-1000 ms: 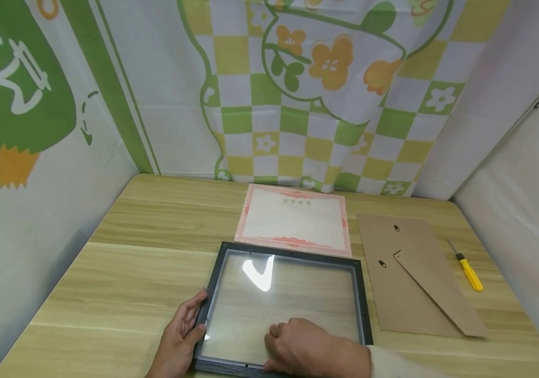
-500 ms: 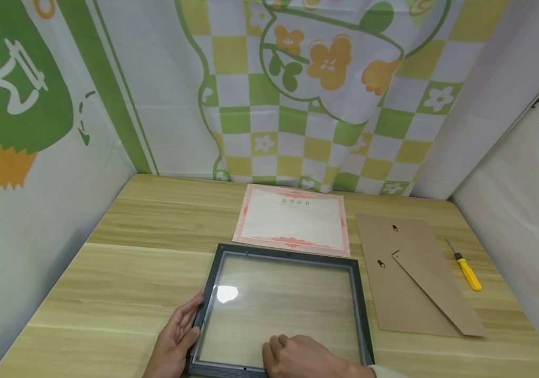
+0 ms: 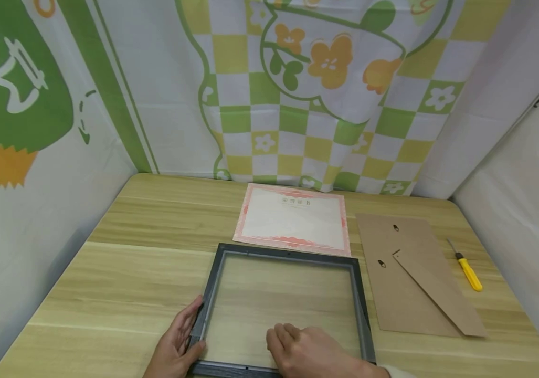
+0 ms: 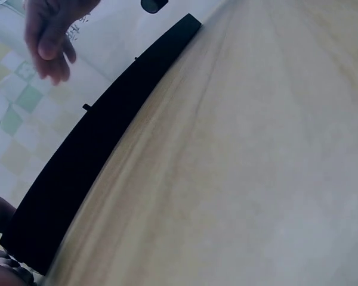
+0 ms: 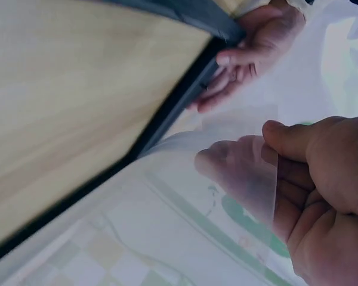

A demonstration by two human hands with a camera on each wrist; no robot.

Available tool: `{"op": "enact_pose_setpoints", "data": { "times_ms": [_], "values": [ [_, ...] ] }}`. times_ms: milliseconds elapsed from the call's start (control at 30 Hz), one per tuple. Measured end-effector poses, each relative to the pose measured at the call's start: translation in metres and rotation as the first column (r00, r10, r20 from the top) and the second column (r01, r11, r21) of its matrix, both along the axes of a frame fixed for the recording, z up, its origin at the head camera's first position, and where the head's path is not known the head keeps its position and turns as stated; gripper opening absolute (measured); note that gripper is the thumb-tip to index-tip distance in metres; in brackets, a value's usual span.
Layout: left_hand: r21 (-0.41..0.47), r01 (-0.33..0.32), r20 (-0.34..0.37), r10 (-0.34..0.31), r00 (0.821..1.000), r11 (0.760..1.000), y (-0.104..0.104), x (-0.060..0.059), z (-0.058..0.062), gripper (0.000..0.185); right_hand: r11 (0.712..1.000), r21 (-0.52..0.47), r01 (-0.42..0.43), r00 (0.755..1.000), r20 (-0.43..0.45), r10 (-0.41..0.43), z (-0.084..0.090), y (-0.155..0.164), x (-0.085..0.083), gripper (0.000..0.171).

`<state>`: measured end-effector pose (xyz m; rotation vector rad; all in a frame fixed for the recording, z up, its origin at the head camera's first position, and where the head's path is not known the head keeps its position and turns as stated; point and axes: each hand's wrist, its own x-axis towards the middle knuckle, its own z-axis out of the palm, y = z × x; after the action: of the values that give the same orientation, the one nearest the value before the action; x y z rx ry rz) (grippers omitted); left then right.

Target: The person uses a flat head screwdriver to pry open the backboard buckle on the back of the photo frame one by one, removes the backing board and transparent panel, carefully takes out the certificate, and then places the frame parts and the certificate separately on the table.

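A black picture frame [image 3: 288,253] lies at the front of the table, with wood grain showing through its middle. My left hand [image 3: 175,344] grips its left side near the lower corner, thumb on top and fingers along the outer edge. Over the frame's near side is my right hand [image 3: 304,352]. In the right wrist view it pinches the edge of a clear plastic sheet [image 5: 238,122] between thumb and fingers; the fingers show through the sheet. The left wrist view has the frame's dark side [image 4: 101,131] with the right hand raised above it.
Behind the frame lies a pink-bordered certificate [image 3: 297,220]. To the right are a brown backing board [image 3: 401,294] with a fold-out stand and a yellow-handled screwdriver [image 3: 468,272]. Patterned curtains [image 3: 293,121] enclose the wooden table [image 3: 108,294].
The bright reflection in the frame slid left and down, then vanished. My right hand first shifted down, then rose a little. The left hand stays on the frame.
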<state>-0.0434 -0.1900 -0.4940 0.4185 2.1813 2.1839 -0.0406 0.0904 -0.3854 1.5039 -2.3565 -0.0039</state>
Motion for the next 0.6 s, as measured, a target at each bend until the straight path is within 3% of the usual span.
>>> {"op": "enact_pose_setpoints", "data": {
  "times_ms": [67, 167, 300, 400, 500, 600],
  "values": [
    [-0.035, -0.018, 0.063, 0.020, 0.998, 0.999, 0.001, 0.001, 0.004, 0.076, 0.999, -0.049, -0.013, 1.000, -0.019, 0.012, 0.005, 0.002, -0.002, 0.031],
    [-0.061, -0.014, 0.087, 0.019, 0.996, 0.998, 0.002, 0.001, 0.008, 0.075, 0.995, -0.102, -0.004, 0.999, 0.032, 0.007, 0.015, 0.007, -0.005, 0.011],
    [-0.049, -0.004, 0.042, 0.006, 0.999, 0.999, 0.001, 0.002, 0.008, 0.073, 0.976, -0.205, 0.067, 0.991, 0.127, -0.042, 0.028, 0.012, -0.008, 0.024],
    [-0.049, -0.011, 0.039, 0.013, 0.999, 0.999, 0.001, 0.002, 0.007, 0.072, 0.940, -0.316, 0.128, 0.988, 0.121, -0.094, 0.040, 0.015, -0.012, 0.028],
    [-0.036, -0.004, 0.006, 0.004, 1.000, 0.999, 0.000, 0.001, 0.006, 0.072, 0.897, -0.413, 0.159, 0.987, 0.086, -0.135, 0.055, 0.023, -0.021, 0.012],
    [-0.016, 0.007, -0.029, -0.007, 1.000, 1.000, -0.001, 0.001, 0.004, 0.072, 0.867, -0.459, 0.191, 0.980, 0.046, -0.192, 0.072, 0.035, -0.035, 0.014]
  ]
}}
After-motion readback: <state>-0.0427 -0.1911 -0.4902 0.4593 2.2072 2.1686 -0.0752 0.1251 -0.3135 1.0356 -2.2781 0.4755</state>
